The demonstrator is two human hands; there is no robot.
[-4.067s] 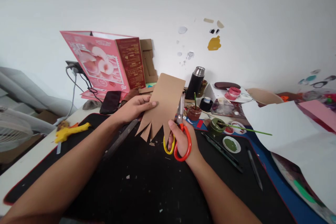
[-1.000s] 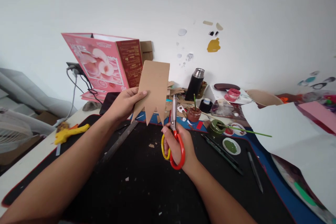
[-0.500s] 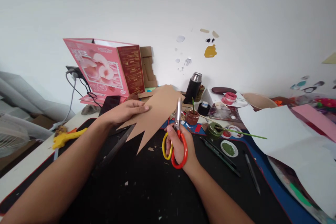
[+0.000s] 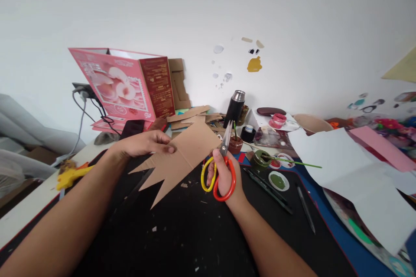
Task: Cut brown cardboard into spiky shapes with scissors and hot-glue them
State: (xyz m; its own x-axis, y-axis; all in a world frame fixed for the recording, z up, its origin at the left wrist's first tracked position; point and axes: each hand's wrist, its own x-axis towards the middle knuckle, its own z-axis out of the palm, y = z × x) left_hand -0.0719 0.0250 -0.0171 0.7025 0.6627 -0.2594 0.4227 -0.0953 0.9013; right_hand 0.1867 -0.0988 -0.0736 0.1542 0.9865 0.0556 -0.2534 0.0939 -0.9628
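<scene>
My left hand [image 4: 144, 143] grips a brown cardboard piece [image 4: 182, 156] with pointed spikes cut along its lower left edge, holding it nearly flat above the black mat [image 4: 182, 233]. My right hand [image 4: 223, 173] is closed through the handles of scissors [image 4: 221, 169], one handle yellow and one red. The blades point up and away, just right of the cardboard's upper edge, slightly parted.
A pink box [image 4: 123, 82] and cardboard scraps [image 4: 190, 116] stand at the back. A black flask [image 4: 234, 108], paint pots [image 4: 260, 159] with a green brush [image 4: 299, 163], white paper [image 4: 351, 173], a yellow glue gun [image 4: 69, 175] and dark tools [image 4: 268, 188] lie around the mat.
The cardboard has dropped from upright to almost flat, its spikes now pointing left and down. The scissors stayed in my right hand and shifted slightly right beside the card.
</scene>
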